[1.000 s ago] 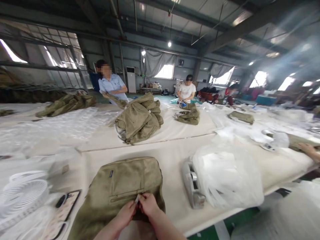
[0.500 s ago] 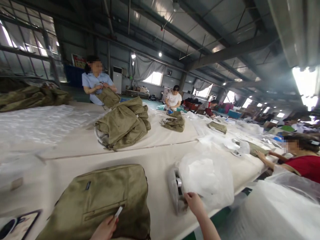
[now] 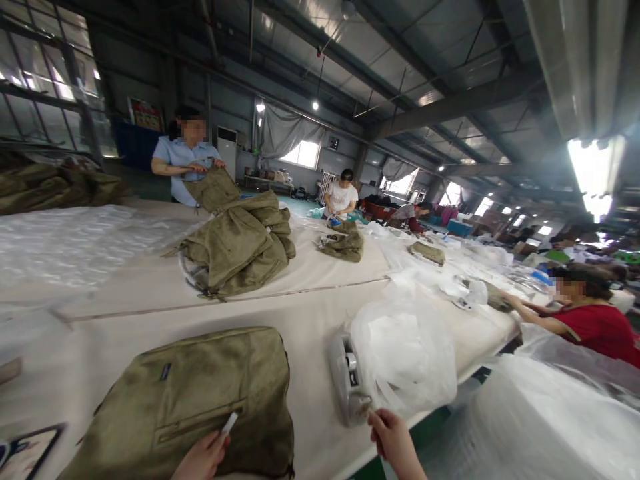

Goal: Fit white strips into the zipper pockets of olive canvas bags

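An olive-green bag [image 3: 200, 373] lies flat on the table in front of me, with a dark label and a zipped pocket on its upper face. My left hand [image 3: 203, 457] is closed at its lower part, pinching a small white strip [image 3: 230, 423] beside the end of the pocket zip. To the right, my right hand [image 3: 393, 437] has its fingertips pinched together at the near end of a grey plastic tray [image 3: 339, 373]. Anything between those fingertips is too small to make out. A bundle of white plastic bags [image 3: 407, 353] sits against the tray.
More olive bags [image 3: 235, 250] are heaped across the table [image 3: 320, 303]. A phone-like object [image 3: 33, 450] lies at the lower left. Large white plastic wrapping [image 3: 555, 413] bulges at the lower right. Co-workers stand beyond the table, and one in red [image 3: 595, 327] is at the right.
My right hand has drawn back slightly toward me, showing more of the tray's near end. My left hand keeps the white strip at the zip. The view has shifted slightly.
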Demonstrator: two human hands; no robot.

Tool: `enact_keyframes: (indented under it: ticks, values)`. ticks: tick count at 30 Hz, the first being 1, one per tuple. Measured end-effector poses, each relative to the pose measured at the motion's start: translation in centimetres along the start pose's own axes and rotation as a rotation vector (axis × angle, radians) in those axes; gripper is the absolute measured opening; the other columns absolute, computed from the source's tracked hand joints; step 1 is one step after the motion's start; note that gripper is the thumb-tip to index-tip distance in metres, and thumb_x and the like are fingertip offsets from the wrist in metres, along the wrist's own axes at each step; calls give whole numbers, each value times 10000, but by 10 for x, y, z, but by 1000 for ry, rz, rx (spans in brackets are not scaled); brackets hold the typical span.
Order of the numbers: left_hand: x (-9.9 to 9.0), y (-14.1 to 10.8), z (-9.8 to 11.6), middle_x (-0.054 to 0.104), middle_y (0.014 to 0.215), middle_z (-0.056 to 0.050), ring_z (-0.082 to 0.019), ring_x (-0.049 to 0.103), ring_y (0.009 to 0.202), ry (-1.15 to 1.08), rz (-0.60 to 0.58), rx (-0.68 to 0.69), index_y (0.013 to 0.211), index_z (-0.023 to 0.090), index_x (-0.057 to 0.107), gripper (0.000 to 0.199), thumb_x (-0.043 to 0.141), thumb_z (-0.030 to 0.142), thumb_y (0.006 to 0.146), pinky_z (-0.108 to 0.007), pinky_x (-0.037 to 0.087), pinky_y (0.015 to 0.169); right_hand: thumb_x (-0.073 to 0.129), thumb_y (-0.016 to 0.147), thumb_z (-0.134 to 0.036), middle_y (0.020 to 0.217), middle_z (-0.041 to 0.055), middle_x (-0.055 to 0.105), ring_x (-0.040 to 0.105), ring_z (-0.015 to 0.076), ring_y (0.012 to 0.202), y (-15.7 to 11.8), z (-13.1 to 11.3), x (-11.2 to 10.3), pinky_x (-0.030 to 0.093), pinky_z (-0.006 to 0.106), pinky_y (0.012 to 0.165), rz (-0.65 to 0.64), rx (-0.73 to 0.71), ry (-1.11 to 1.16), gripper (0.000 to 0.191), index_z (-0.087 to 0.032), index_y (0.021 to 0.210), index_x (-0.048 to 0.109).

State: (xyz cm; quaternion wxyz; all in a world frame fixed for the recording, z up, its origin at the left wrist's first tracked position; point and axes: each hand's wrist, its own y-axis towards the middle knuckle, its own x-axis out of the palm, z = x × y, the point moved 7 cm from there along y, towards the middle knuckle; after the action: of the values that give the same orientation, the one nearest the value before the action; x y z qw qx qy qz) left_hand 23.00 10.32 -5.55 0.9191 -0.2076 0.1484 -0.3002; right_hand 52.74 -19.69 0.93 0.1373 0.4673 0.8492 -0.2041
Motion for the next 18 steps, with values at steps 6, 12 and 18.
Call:
enact_keyframes:
  ticks: [6,12,18]
  values:
    - [6,-11,4,273,416,104,-53,189,361,-20,-138,-62,669,196,517,828,508,908,245,-213,81,405,482,721,-458,457,-11,520,455,119,332,14,32,1,276,222,353,24,46,-109,280,-208,611,540]
    - [6,-16,5,296,422,107,-39,175,343,23,-179,-73,638,214,441,815,425,952,295,-208,54,409,549,690,-330,415,-6,493,406,107,313,-13,61,28,245,225,358,-261,157,-261,214,-204,518,526]
    - [8,-17,0,261,422,122,-42,178,353,-1,-151,-73,678,216,424,721,437,902,458,-218,71,419,514,759,-485,448,-55,479,378,77,331,-37,-39,127,230,196,353,-565,-63,24,319,-176,721,588]
